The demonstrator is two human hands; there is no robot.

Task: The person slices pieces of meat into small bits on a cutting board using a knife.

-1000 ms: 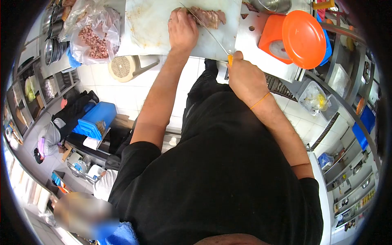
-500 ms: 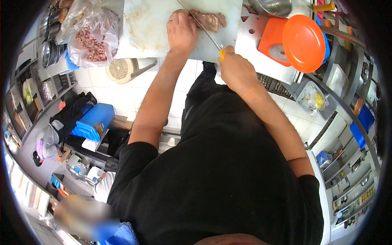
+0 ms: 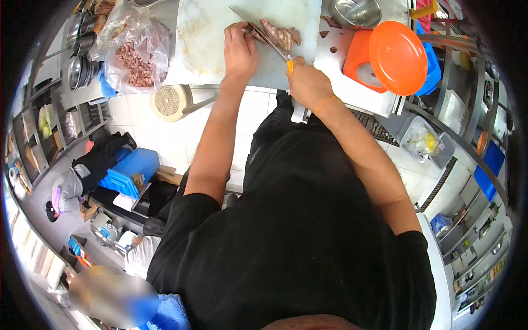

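Note:
A white cutting board (image 3: pixel 201 55) lies under my hands, with a piece of meat (image 3: pixel 280 36) across it. My left hand (image 3: pixel 240 52) is closed on the left end of the meat, fingertips curled down on it beside the blade. In my right hand (image 3: pixel 309 85) is a knife (image 3: pixel 273 46), gripped by its yellow handle. Its blade slants up and left across the meat, and the tip points away from me. How deep the edge sits in the meat I cannot tell.
Left of the board is a plastic bag of diced meat (image 3: pixel 135 65). An orange lid or plate (image 3: pixel 398 58), an orange container (image 3: pixel 358 55) and a metal bowl (image 3: pixel 357 12) stand to the right. A beige stool (image 3: pixel 169 103) is below. Another person (image 3: pixel 69 190) is at far left.
The knife has shifted left and slightly toward me with my right hand, showing more of its blade. My left hand still holds the meat, its fingers a little lower. The whole view has shifted slightly.

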